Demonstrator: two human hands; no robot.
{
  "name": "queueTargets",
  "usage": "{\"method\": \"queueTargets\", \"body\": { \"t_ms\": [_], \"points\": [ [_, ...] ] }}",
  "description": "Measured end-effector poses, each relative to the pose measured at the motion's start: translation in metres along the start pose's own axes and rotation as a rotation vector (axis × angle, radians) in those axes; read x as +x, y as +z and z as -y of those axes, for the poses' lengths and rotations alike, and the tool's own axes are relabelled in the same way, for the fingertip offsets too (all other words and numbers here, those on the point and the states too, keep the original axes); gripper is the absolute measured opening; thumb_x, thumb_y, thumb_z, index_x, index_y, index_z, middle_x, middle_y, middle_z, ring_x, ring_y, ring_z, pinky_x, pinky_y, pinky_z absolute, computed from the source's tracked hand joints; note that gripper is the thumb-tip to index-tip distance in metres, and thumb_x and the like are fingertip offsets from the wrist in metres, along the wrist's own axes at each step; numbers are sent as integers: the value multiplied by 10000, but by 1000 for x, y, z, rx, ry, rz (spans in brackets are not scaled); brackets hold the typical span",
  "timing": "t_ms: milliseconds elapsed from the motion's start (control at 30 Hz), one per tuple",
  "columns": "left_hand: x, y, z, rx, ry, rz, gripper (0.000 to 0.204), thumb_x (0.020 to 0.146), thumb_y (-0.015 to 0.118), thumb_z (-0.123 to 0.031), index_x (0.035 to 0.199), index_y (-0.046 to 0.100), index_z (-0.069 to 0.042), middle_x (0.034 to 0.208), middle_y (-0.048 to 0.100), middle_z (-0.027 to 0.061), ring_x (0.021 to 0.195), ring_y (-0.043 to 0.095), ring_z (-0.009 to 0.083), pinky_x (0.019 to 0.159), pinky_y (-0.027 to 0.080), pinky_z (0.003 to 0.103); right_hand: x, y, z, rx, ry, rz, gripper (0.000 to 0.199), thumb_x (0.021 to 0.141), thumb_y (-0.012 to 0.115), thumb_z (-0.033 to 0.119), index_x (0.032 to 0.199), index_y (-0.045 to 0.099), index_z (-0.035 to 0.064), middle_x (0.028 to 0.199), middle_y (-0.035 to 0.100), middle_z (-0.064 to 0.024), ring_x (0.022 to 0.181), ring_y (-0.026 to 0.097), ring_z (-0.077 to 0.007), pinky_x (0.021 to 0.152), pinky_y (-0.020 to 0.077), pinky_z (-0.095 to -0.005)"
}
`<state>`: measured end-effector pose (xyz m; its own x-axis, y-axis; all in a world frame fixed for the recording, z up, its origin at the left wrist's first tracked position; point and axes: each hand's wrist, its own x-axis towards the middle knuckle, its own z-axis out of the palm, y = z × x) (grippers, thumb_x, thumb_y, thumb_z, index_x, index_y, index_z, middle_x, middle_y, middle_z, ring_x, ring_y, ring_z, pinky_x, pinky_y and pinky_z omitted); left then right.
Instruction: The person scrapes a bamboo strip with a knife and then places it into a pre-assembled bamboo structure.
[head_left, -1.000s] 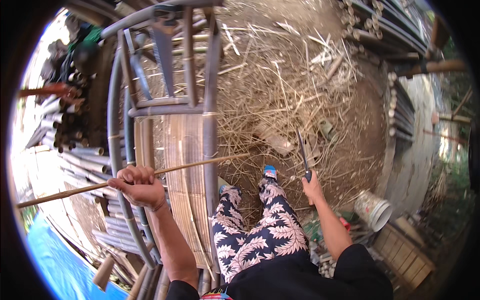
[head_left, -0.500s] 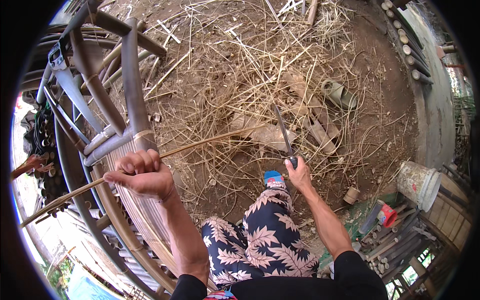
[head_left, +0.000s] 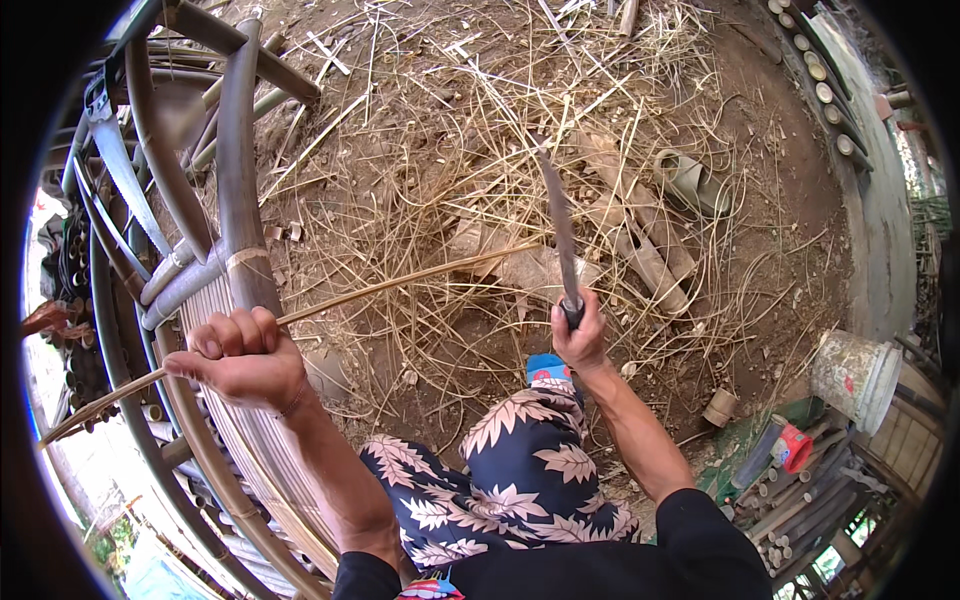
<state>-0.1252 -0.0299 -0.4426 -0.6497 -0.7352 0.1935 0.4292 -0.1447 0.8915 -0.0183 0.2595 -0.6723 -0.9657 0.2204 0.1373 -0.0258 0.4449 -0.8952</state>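
Observation:
My left hand (head_left: 240,358) is closed round a thin bundle of bamboo strips (head_left: 400,280), which slants from the lower left up toward the middle. It is held over the slatted seat of a bamboo bench (head_left: 255,460). In my right hand (head_left: 583,338) is a long knife (head_left: 563,220), gripped by its dark handle with the blade pointing away from me. The blade stands just beyond the far end of the strips; whether they touch I cannot tell. Below the knife shows a blue sock (head_left: 548,368) on my foot.
Loose shavings and strips (head_left: 430,210) litter the dirt floor. A green clog (head_left: 692,182) and split bamboo pieces (head_left: 650,262) lie ahead. A handsaw (head_left: 122,165) hangs on the bamboo frame at left. At right are a dirty white bucket (head_left: 855,375) and stacked bamboo poles (head_left: 790,510).
My left hand has shifted a little left with the strips. My right hand has risen slightly, and the knife blade has turned more upright, showing its flat side.

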Motion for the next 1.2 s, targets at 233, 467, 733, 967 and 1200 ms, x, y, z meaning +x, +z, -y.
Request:
{"method": "queueTargets", "body": {
  "t_ms": [233,467,733,967,1200],
  "points": [
    [-3,-12,5,-40,-27,3,549,961,269,-633,654,279,-177,511,196,-66,424,119,65,378,120,235,0,-6,-30,-230,460,247,347,916,582,341,978,582,0,716,631,-199,689,634,-385,650,493,-447],
    [-9,1,7,-39,-22,51,556,964,239,-632,666,293,-166,514,196,-59,421,122,62,359,116,242,-20,1,-56,-364,322,158,348,922,570,333,1028,539,3,682,616,-207,642,645,-400,570,509,-435],
    [-10,7,-19,-48,-135,-2,554,969,278,-627,714,343,-139,577,260,-73,457,222,51,368,183,222,13,-25,11,68,720,202,208,893,629,225,923,563,29,626,545,-29,457,529,-123,404,438,-295],
    [78,90,-192,473,198,200,149,913,590,-183,950,628,-44,807,601,159,705,602,299,656,473,429,115,-61,265,452,691,236,407,871,631,240,1226,552,58,940,635,-82,533,491,-76,465,430,-218],
    [97,-8,-314,1010,-180,158,313,908,577,-374,825,607,-74,772,615,112,713,604,290,641,461,431,211,22,507,932,516,724,624,960,519,449,1406,372,38,1290,559,-142,582,448,-44,518,414,-169]
  ]
}}
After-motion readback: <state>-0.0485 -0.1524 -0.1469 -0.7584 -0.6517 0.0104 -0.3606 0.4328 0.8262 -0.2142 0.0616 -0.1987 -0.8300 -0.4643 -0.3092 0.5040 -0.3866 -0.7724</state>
